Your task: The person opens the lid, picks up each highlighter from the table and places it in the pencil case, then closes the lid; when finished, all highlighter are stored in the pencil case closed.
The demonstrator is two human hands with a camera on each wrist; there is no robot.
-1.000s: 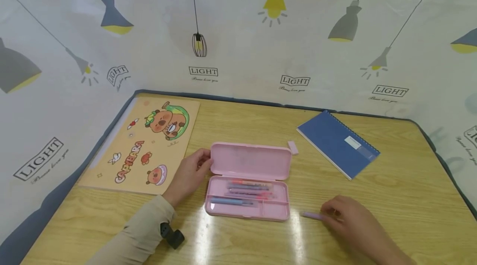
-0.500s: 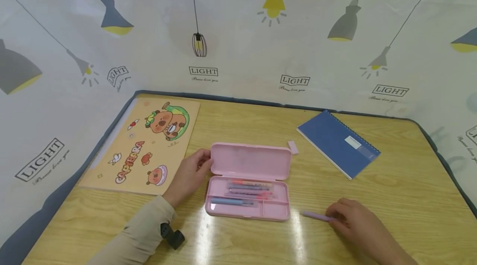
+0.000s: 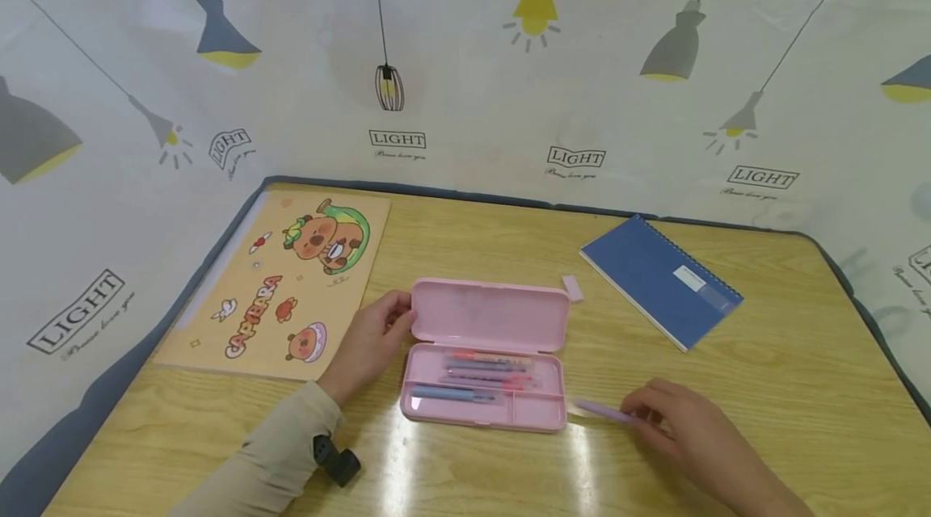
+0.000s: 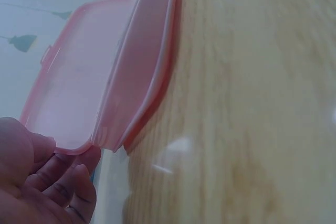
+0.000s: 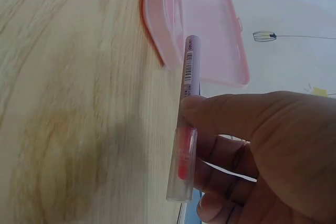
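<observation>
A pink pencil case lies with its lid raised, and several pens rest in its compartments. My left hand pinches the left edge of the lid, thumb on the inner face and fingers behind, as the left wrist view shows. My right hand pinches a purple pen between thumb and fingers. Its clear cap covers a pinkish-red part, and a barcode shows on the barrel. The pen's far end points at the case's right side, a little apart from it in the head view.
A pink eraser-like block sits beside the lid's upper right corner. Further right lies a blue spiral notebook. On the left is a capybara-printed folder. A lamp-patterned curtain closes off the table's back and sides.
First my right hand slid back to the right along the pen; now it has come left again, bringing the pen nearer the case. My left hand stays at the lid.
</observation>
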